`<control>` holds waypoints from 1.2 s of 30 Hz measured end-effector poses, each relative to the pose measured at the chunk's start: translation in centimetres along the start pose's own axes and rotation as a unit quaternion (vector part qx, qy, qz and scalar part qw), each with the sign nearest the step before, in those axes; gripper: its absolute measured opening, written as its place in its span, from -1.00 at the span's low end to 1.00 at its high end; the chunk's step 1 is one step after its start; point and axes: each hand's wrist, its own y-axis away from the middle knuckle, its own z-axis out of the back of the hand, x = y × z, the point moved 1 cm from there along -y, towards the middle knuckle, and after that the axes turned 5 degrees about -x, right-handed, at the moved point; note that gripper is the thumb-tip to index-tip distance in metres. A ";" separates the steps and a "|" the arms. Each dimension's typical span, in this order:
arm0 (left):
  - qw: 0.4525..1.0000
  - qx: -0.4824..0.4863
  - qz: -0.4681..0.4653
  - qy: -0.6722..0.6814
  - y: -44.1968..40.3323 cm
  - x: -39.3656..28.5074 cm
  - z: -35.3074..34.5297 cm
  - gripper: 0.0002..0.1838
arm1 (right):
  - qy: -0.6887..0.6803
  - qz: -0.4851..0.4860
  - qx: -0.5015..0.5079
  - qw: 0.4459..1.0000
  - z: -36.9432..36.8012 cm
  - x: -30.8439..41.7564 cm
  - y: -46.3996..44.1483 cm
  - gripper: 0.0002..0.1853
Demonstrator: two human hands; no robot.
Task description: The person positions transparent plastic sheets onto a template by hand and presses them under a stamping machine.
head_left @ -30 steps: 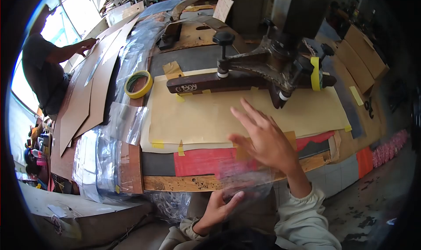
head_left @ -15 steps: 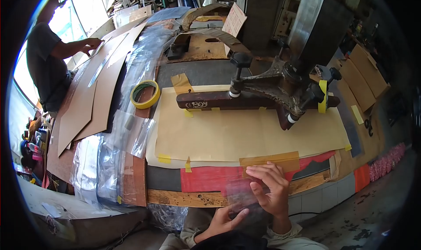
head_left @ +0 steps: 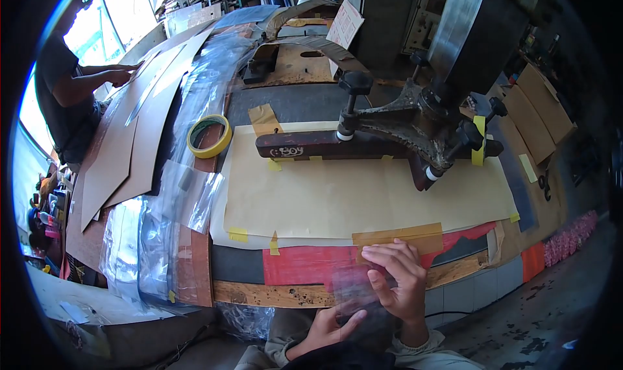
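A clear plastic piece [head_left: 354,286] hangs at the table's front edge between my hands. My left hand [head_left: 331,331] is closed on its lower part, thumb on top. Beside its upper right is my right hand [head_left: 399,276], fingers curved and thumb apart; whether it grips the plastic is unclear. Its fingertips are at brown tape [head_left: 415,237] along the front of a cream paper sheet [head_left: 324,201]. Red material [head_left: 298,266] lies below the paper. A dark metal clamp head [head_left: 415,120] with a long bar [head_left: 337,145] rests across the paper's back.
A yellow tape roll [head_left: 209,136] lies left of the paper, near clear plastic sheets [head_left: 214,65]. Cardboard pieces [head_left: 123,156] extend farther left, where a person [head_left: 68,91] reaches over them. Scissors [head_left: 545,184] and a folded carton [head_left: 538,110] are at right.
My right hand has come down from above the paper to the front edge, beside the plastic. My left hand stays low. The view has shifted, and the other person's arms have moved.
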 end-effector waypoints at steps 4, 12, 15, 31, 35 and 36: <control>1.000 -0.006 0.008 0.005 0.0 -0.3 -0.1 -0.70 | 0.000 0.002 -0.001 1.000 0.0 0.0 0.0 -0.73; 1.000 -0.010 -0.020 -0.010 -0.1 -0.4 -0.1 -0.70 | 0.003 0.015 0.007 1.000 0.0 -0.2 0.1 -0.76; 1.000 -0.011 -0.023 -0.016 -0.1 -0.5 -0.1 -0.69 | 0.002 0.012 0.007 1.000 0.0 -0.1 0.1 -0.76; 0.999 -0.009 -0.004 -0.034 -0.1 -1.5 -0.1 -0.70 | -0.001 0.008 0.004 1.000 0.0 -0.1 0.0 -0.77; 1.000 -0.009 0.014 -0.023 -0.1 -1.6 -0.2 -0.69 | -0.001 0.010 0.002 1.000 0.0 -0.1 0.0 -0.77; 1.000 -0.010 0.011 -0.025 -0.1 -1.7 -0.2 -0.69 | -0.001 0.010 0.001 1.000 0.0 -0.1 0.0 -0.77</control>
